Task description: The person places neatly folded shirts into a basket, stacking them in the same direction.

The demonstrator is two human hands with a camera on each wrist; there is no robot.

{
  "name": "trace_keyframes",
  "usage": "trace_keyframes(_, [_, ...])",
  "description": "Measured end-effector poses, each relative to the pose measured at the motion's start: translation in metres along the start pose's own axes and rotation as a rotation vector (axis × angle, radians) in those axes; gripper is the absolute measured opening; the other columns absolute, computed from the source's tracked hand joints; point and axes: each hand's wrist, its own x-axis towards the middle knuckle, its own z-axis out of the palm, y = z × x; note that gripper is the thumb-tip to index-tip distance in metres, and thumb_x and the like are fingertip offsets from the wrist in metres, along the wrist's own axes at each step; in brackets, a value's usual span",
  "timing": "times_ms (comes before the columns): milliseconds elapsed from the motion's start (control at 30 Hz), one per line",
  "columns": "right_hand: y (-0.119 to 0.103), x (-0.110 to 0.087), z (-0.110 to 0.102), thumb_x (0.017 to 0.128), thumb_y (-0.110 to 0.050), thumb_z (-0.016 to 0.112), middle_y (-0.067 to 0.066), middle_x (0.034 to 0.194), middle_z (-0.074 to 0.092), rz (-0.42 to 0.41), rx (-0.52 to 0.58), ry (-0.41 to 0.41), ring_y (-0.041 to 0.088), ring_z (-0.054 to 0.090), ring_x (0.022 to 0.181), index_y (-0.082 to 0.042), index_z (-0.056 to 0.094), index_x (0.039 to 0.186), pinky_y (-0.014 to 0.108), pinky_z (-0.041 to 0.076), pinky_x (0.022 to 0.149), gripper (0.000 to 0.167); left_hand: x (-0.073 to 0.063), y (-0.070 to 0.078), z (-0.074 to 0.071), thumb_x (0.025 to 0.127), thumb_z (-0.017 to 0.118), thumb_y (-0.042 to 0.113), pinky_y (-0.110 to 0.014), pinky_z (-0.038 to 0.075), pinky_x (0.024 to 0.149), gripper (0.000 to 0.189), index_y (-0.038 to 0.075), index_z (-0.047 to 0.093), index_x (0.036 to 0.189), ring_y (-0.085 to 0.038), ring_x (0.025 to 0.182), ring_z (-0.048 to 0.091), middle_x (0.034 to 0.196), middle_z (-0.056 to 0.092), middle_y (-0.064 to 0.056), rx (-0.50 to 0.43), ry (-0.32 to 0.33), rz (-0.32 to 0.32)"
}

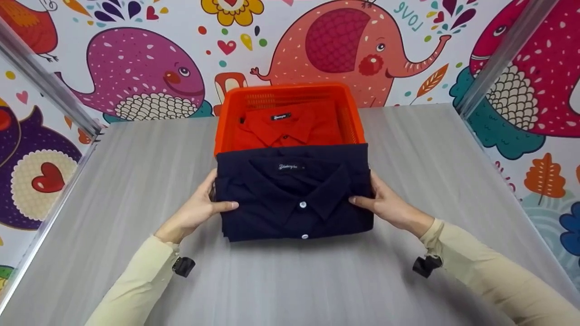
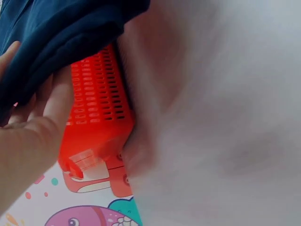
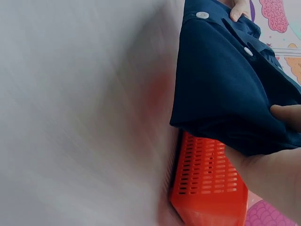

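Note:
A folded navy shirt (image 1: 272, 217) with white buttons is held up off the table, in front of an orange plastic basket (image 1: 220, 131). My left hand (image 1: 199, 208) grips its left edge, thumb on top and fingers underneath. On the opposite edge, my right hand (image 1: 387, 203) grips it the same way. Inside the basket lies a folded red shirt (image 1: 317, 129), its collar facing up and its lower part hidden behind the navy one. Both wrist views show the navy cloth (image 2: 61, 42) above the perforated basket wall (image 3: 207, 169).
The basket stands on a grey wood-grain table (image 1: 149, 172) near the back wall. Printed panels with cartoon animals (image 1: 145, 68) enclose the back and both sides. Metal corner posts (image 1: 507, 59) rise at the back left and back right.

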Motion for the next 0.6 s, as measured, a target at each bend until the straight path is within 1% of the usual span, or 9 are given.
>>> trace_keyframes(167, [-0.005, 0.011, -0.008, 0.086, 0.011, 0.059, 0.016, 0.154, 0.024, -0.007, -0.029, 0.033, 0.027, 0.031, 0.136, -0.006, 0.005, 0.155, 0.027, 0.033, 0.104, 0.089, 0.011, 0.011, -0.003, 0.078, 0.069, -0.015, -0.036, 0.049, 0.091, 0.092, 0.012, 0.022, 0.152, -0.026, 0.107, 0.061, 0.13, 0.055, -0.019, 0.01, -0.013, 0.045])
trace_keyframes(333, [-0.007, 0.026, -0.016, 0.086, 0.012, 0.057, 0.013, 0.155, 0.022, -0.009, -0.071, 0.08, 0.025, 0.026, 0.138, -0.008, 0.003, 0.155, 0.035, 0.024, 0.11, 0.09, 0.023, 0.021, -0.004, 0.079, 0.068, -0.016, -0.036, 0.048, 0.092, 0.09, 0.015, 0.024, 0.152, -0.027, 0.11, 0.059, 0.131, 0.055, -0.018, 0.008, -0.017, 0.088])
trace_keyframes(400, [-0.009, 0.031, -0.019, 0.087, 0.013, 0.057, 0.012, 0.156, 0.02, -0.015, -0.071, 0.088, 0.024, 0.024, 0.139, -0.008, 0.001, 0.155, 0.038, 0.021, 0.111, 0.091, 0.028, 0.024, -0.005, 0.08, 0.067, -0.016, -0.036, 0.048, 0.092, 0.089, 0.014, 0.024, 0.152, -0.026, 0.11, 0.06, 0.132, 0.055, -0.018, 0.022, -0.016, 0.105])
trace_keyframes(600, [-0.021, 0.043, -0.027, 0.087, 0.012, 0.057, 0.012, 0.153, 0.025, -0.003, -0.095, 0.09, 0.023, 0.028, 0.136, -0.008, 0.006, 0.154, 0.038, 0.021, 0.111, 0.087, 0.041, 0.035, -0.011, 0.081, 0.066, -0.015, -0.034, 0.049, 0.091, 0.087, 0.013, 0.024, 0.152, -0.025, 0.106, 0.06, 0.132, 0.054, -0.018, 0.079, -0.006, 0.118])
